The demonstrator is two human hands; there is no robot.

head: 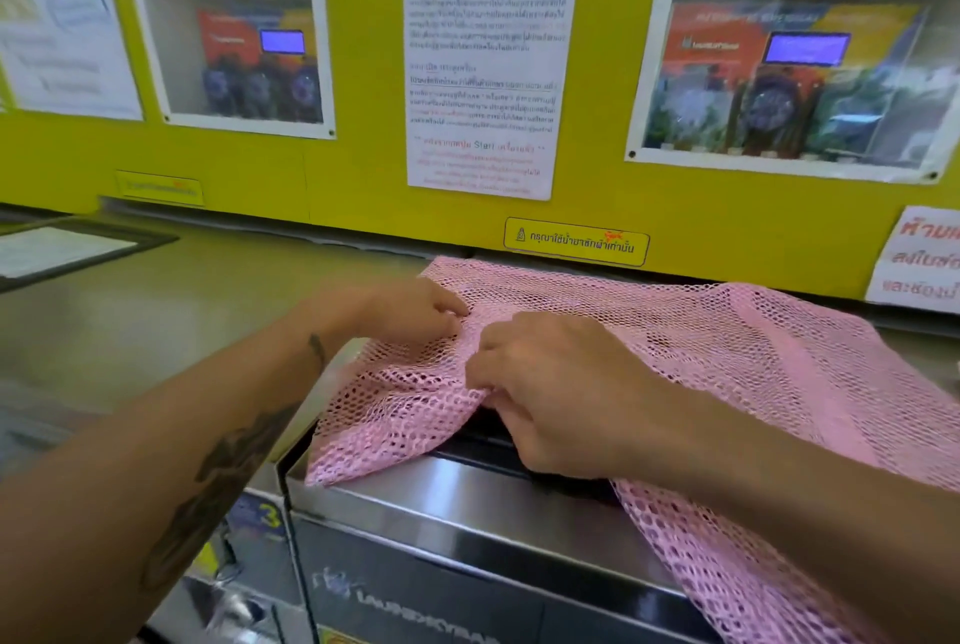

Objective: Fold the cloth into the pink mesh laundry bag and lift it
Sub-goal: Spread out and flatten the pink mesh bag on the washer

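Observation:
A pink mesh laundry bag (727, 347) lies spread over the top of a steel washing machine (441, 503), its right part hanging down over the front edge. My left hand (415, 313) pinches the mesh near the bag's left side. My right hand (561, 399) grips a fold of mesh just right of it, lifting the edge a little. Something dark (488, 440) shows under the lifted mesh below my right hand; whether it is the cloth I cannot tell.
A yellow wall (363, 165) with posted notices and photos stands right behind the machine. To the left runs a flat steel top (156, 305) with a framed sheet (62, 248) on it. A neighbouring machine front (249, 539) sits at lower left.

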